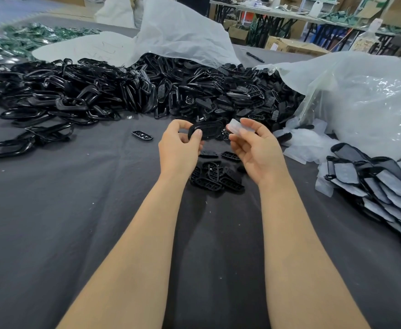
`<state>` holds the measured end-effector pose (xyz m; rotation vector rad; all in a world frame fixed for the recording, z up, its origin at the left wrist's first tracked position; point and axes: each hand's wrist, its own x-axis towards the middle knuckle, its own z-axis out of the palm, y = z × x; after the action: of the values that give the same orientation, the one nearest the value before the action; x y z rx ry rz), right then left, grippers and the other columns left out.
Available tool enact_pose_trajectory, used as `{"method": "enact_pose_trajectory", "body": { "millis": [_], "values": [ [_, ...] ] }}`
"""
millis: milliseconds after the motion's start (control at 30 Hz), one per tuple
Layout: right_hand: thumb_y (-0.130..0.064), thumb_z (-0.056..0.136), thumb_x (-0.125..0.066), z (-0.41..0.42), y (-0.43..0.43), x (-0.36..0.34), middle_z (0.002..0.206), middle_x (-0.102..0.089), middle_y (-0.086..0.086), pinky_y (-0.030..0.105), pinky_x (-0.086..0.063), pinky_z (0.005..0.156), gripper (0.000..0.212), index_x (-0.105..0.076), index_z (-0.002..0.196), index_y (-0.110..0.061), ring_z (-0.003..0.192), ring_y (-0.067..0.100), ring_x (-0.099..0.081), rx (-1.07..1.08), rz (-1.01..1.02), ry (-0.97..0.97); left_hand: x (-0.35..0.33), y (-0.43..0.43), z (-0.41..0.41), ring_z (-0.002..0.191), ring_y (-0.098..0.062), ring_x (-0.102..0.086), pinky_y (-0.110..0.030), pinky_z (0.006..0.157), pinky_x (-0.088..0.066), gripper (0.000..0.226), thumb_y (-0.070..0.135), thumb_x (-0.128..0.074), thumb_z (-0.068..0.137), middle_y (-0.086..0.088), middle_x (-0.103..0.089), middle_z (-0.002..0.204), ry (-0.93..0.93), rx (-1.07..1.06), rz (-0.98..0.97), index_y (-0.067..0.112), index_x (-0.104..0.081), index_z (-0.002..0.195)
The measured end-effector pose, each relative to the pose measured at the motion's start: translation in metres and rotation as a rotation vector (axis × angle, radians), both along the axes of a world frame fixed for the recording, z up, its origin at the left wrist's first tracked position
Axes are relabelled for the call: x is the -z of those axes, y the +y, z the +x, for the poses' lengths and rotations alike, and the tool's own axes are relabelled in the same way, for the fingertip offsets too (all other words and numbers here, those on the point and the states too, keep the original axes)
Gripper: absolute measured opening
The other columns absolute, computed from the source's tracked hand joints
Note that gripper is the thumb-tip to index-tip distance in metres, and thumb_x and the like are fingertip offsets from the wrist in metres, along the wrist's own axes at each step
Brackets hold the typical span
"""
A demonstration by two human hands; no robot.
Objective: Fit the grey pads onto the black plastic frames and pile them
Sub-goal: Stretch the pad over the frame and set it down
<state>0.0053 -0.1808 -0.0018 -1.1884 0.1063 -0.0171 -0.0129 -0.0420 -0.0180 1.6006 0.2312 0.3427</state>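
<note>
My left hand (179,144) pinches one end of a black oval plastic frame (207,130), held above the dark cloth. Just right of it, my right hand (254,148) holds a pale grey pad (237,128) between thumb and fingertips, close to the frame's right end but apart from it. Several loose black frames (215,178) lie on the cloth below my hands. A pile of frames with grey pads fitted (380,186) sits at the right.
A large heap of black plastic parts (128,91) spreads across the far side, spilling from a white bag (182,32). Loose grey pads (306,143) lie beside a clear plastic bag (365,100) at the right. A single frame (142,135) lies left of my hands.
</note>
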Motion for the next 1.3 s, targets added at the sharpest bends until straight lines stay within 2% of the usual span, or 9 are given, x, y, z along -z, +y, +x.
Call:
{"method": "enact_pose_trajectory", "body": {
  "millis": [133,300,433,667,867,1000,1100,1233,1300],
  "values": [
    [0.004,0.095,-0.049,-0.002,0.002,0.0,0.096,-0.069,0.011,0.019,-0.054,0.066,0.024,-0.054,0.113,-0.011,0.071,0.009,-0.066,-0.005,-0.049,-0.048,0.0,0.0,0.0,0.058,-0.003,-0.061,-0.038,0.08,-0.059,0.017,0.016,-0.061,0.094,0.002,-0.066,0.067,-0.007,-0.002,0.0,0.028,-0.051,0.087],
    [0.001,0.09,-0.06,-0.004,0.004,-0.001,0.079,-0.068,0.006,0.018,-0.054,0.064,0.01,-0.06,0.093,-0.008,0.071,0.009,-0.07,-0.003,-0.052,-0.066,0.001,0.0,-0.001,0.059,-0.002,-0.062,-0.038,0.08,-0.058,0.018,0.017,-0.061,0.094,0.004,-0.066,0.066,-0.005,-0.004,0.005,0.029,-0.052,0.086],
    [-0.004,0.091,-0.062,-0.004,0.003,0.0,0.085,-0.07,0.005,0.019,-0.055,0.065,0.008,-0.063,0.096,-0.009,0.076,0.011,-0.071,-0.014,-0.114,-0.057,0.001,0.0,-0.001,0.065,-0.007,-0.064,-0.041,0.082,-0.058,0.019,0.017,-0.061,0.094,0.004,-0.066,0.067,-0.001,-0.003,0.004,0.03,-0.051,0.086],
    [0.002,0.099,-0.044,-0.002,0.003,0.0,0.093,-0.071,0.009,0.02,-0.057,0.073,0.016,-0.056,0.103,-0.008,0.082,0.012,-0.072,-0.036,-0.052,-0.057,-0.001,0.0,-0.002,0.067,-0.01,-0.064,-0.041,0.082,-0.058,0.019,0.016,-0.061,0.094,0.003,-0.066,0.068,-0.004,-0.017,0.011,0.03,-0.051,0.085],
    [-0.005,0.095,-0.056,-0.001,-0.001,-0.002,0.082,-0.068,0.005,0.02,-0.056,0.067,0.008,-0.059,0.093,-0.012,0.071,0.01,-0.066,0.189,-0.114,-0.052,0.0,0.001,-0.003,0.067,-0.011,-0.064,-0.041,0.083,-0.057,0.021,0.014,-0.06,0.094,0.005,-0.064,0.065,-0.004,-0.023,0.002,0.03,-0.05,0.084],
    [0.0,0.091,-0.059,-0.004,0.0,-0.004,0.077,-0.063,0.003,0.019,-0.054,0.068,0.012,-0.064,0.088,-0.011,0.067,0.008,-0.059,0.041,-0.09,-0.157,0.001,0.0,-0.002,0.064,-0.008,-0.062,-0.041,0.084,-0.057,0.021,0.013,-0.059,0.094,0.003,-0.064,0.066,-0.017,-0.014,0.0,0.029,-0.05,0.084],
    [0.0,0.09,-0.061,-0.007,0.007,-0.003,0.075,-0.066,-0.001,0.019,-0.055,0.069,0.012,-0.065,0.087,-0.011,0.066,0.006,-0.062,-0.07,-0.375,-0.261,0.001,0.0,-0.002,0.066,-0.009,-0.064,-0.037,0.081,-0.058,0.024,0.013,-0.058,0.094,-0.002,-0.066,0.072,-0.029,-0.008,0.043,0.033,-0.048,0.084],
    [-0.007,0.088,-0.065,-0.005,0.017,0.003,0.077,-0.067,-0.004,0.025,-0.055,0.073,0.014,-0.064,0.081,-0.018,0.071,0.008,-0.063,0.061,-0.757,-0.361,0.0,0.0,-0.004,0.065,-0.018,-0.056,-0.016,0.056,-0.044,0.027,0.013,-0.059,0.092,-0.016,-0.065,0.077,-0.073,0.03,0.118,0.036,-0.047,0.083],
    [-0.01,0.087,-0.066,-0.005,0.02,0.006,0.075,-0.063,-0.012,0.017,-0.05,0.071,0.008,-0.065,0.083,-0.017,0.07,0.002,-0.059,0.151,-0.838,-0.406,-0.001,-0.001,-0.005,0.061,-0.013,-0.046,-0.014,0.047,-0.034,0.028,0.013,-0.058,0.091,-0.02,-0.065,0.081,-0.086,0.048,0.161,0.036,-0.046,0.083]
  ]
}}
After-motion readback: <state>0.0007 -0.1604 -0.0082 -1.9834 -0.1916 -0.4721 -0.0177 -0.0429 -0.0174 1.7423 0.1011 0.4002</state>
